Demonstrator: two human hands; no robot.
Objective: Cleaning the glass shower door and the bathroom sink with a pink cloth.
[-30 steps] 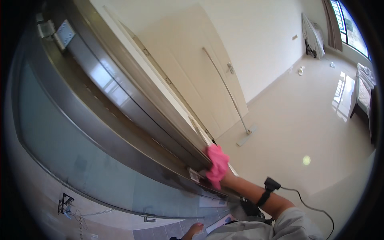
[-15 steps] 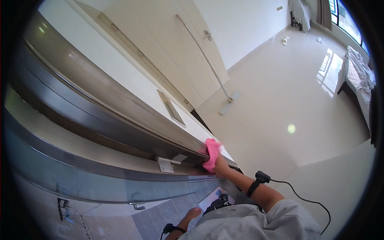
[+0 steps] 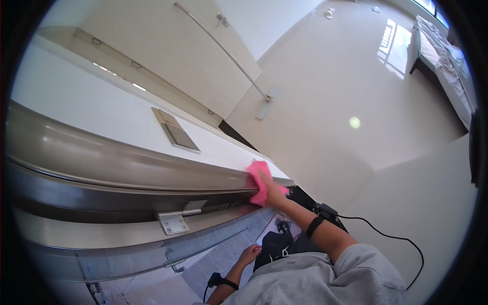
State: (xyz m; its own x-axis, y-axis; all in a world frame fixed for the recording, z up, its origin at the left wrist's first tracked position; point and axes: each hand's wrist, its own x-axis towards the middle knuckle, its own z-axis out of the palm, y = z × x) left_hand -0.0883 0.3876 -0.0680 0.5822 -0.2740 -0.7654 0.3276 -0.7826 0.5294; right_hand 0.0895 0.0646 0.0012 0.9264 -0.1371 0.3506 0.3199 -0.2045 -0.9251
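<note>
A bright pink cloth (image 3: 257, 168) is pressed against the metallic door frame (image 3: 132, 162) near its far right end. My right hand (image 3: 269, 189) holds the cloth, its fingers partly covered by the folds. My right arm stretches forward along the frame. Low beside my body hangs my left hand (image 3: 250, 252), its fingers loosely curled and nothing visible in them. It is nearest to my dark trousers, above the grey tiled floor. A silver hinge (image 3: 174, 222) sits on the frame to the left of the cloth.
A wall switch plate (image 3: 175, 131) is on the white wall beside the frame. Beyond, a flat mop (image 3: 269, 101) leans on a cream door (image 3: 168, 56). A bed (image 3: 439, 71) stands at the far right. A black cable (image 3: 386, 233) trails from my right forearm strap.
My view has shifted, and the frame now runs more level. My right hand and the cloth have moved slightly along the frame's surface. My left hand stays low beside my body.
</note>
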